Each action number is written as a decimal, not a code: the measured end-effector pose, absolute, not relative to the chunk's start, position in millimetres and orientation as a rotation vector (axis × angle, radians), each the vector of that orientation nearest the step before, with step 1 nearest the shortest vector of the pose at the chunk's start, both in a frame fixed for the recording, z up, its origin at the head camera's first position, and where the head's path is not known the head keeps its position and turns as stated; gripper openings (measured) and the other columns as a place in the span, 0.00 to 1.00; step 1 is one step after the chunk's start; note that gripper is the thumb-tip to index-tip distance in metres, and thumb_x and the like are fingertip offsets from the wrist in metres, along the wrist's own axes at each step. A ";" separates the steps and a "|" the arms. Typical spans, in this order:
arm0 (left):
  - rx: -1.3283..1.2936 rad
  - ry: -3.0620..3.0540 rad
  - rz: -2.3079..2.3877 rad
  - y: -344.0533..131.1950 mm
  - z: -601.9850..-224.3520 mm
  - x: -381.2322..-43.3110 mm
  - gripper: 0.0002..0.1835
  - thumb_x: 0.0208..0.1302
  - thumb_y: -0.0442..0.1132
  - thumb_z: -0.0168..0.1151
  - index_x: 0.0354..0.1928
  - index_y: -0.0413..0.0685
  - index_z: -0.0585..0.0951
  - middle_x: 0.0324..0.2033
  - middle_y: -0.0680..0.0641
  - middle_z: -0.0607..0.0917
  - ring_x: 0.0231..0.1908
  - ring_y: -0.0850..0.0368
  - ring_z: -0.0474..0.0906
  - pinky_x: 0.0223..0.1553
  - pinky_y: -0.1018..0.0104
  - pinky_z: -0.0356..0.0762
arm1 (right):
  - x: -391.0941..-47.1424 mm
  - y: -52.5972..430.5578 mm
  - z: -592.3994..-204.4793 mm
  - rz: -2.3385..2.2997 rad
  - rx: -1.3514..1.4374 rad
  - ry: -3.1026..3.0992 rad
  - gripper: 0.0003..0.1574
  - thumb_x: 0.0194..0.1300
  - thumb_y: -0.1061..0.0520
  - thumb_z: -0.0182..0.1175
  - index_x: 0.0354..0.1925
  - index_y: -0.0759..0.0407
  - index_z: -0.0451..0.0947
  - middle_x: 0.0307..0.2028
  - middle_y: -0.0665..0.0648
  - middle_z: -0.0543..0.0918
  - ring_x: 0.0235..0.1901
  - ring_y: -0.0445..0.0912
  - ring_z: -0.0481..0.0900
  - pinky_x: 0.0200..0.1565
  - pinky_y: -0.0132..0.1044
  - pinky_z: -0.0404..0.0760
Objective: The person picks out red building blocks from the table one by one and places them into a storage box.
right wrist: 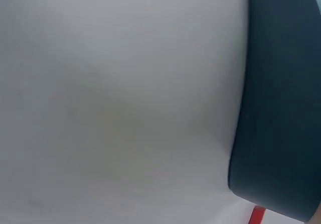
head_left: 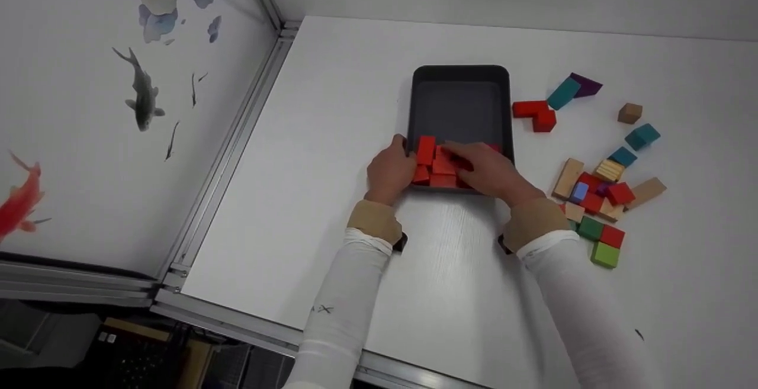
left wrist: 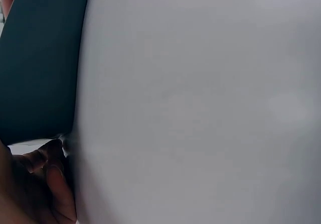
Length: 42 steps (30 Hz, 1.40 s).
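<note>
Several red wooden blocks [head_left: 443, 166] fill the near end of a dark grey baking tray [head_left: 457, 105] in the head view. My left hand [head_left: 392, 170] holds the tray's left wall near this end, beside the blocks. Its curled fingers [left wrist: 59, 186] show in the lower left of the left wrist view. From the right, my right hand [head_left: 494, 170] reaches over the near end, its index finger and thumb about a red block among the others. The hand covers part of the blocks there. No fingers of it show in the right wrist view.
Right of the tray lie red blocks [head_left: 531, 109], a teal block [head_left: 564, 93] and a purple one [head_left: 587, 85]. Farther right is a loose pile with natural wood blocks [head_left: 568, 178], green blocks [head_left: 590, 228] and several other colours. A metal frame [head_left: 228, 131] borders the white table's left side.
</note>
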State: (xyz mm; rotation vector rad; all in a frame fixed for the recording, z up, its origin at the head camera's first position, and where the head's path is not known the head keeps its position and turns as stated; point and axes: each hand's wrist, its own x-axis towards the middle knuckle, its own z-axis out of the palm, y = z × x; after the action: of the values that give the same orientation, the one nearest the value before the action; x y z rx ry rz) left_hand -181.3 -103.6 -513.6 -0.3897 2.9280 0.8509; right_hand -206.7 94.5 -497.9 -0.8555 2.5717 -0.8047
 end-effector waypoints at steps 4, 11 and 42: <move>-0.372 2.933 0.861 -102.3 -512.7 -182.4 0.12 0.61 0.46 0.45 0.43 0.52 0.70 0.22 0.51 0.75 0.23 0.57 0.72 0.23 0.63 0.67 | -202.9 95.1 -495.1 -0.734 -0.823 2.602 0.34 0.62 0.56 0.50 0.65 0.42 0.56 0.62 0.49 0.62 0.60 0.50 0.57 0.55 0.49 0.62; -0.372 2.932 0.837 -99.9 -523.3 -177.2 0.15 0.62 0.50 0.44 0.47 0.53 0.71 0.24 0.51 0.77 0.25 0.58 0.73 0.25 0.62 0.68 | -191.7 95.5 -503.2 -0.748 -0.874 2.661 0.35 0.58 0.59 0.52 0.64 0.45 0.59 0.64 0.48 0.58 0.59 0.50 0.58 0.53 0.49 0.65; -0.347 2.923 0.885 -104.9 -516.8 -182.9 0.15 0.63 0.49 0.44 0.45 0.51 0.71 0.26 0.50 0.77 0.26 0.56 0.73 0.25 0.61 0.68 | -173.5 153.6 -473.9 -0.839 -0.783 2.782 0.29 0.58 0.60 0.57 0.58 0.49 0.66 0.58 0.51 0.62 0.57 0.48 0.58 0.53 0.46 0.67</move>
State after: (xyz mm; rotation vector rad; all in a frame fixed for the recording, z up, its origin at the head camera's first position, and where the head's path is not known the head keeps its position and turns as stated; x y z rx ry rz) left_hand -182.9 -104.9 -516.8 -0.3472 2.9231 0.8850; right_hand -173.5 153.6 -473.9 -0.7833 2.7824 -0.8389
